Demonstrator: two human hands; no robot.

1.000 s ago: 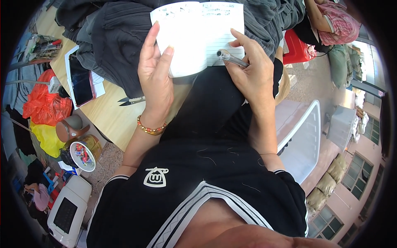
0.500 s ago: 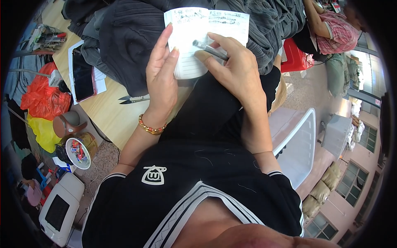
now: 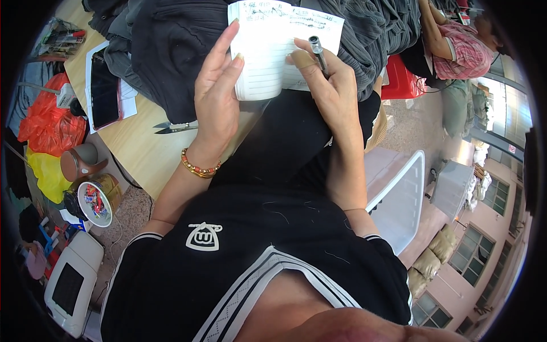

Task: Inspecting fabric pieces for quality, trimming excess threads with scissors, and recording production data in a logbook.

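A small lined notebook [image 3: 262, 62] lies spread in front of me, with handwriting and crossed-out lines near the top of both pages. My left hand [image 3: 219, 97] grips it by the left edge, thumb on the page. A clear-barrelled pen [image 3: 318, 50] sticks up from my right hand [image 3: 333, 82], held beside the thumb. The fingertips of that hand reach the right page near the notebook's fold. Behind the notebook is a heap of dark grey pleated garments [image 3: 179, 57]. Thread snips [image 3: 174, 128] rest on the wooden table left of my left wrist.
A phone [image 3: 106, 94] lies on white paper at the left. Beyond the table edge are a red plastic bag [image 3: 54, 122], a brown mug [image 3: 80, 162] and a tub of wrapped sweets [image 3: 96, 204]. A clear plastic bin [image 3: 401, 202] stands at my right; a person in pink [image 3: 467, 51] sits far right.
The pen has swung from pointing left over the page to pointing upward in my right hand. Notebook and both hands appear slightly higher in view, and the view has shifted a little.
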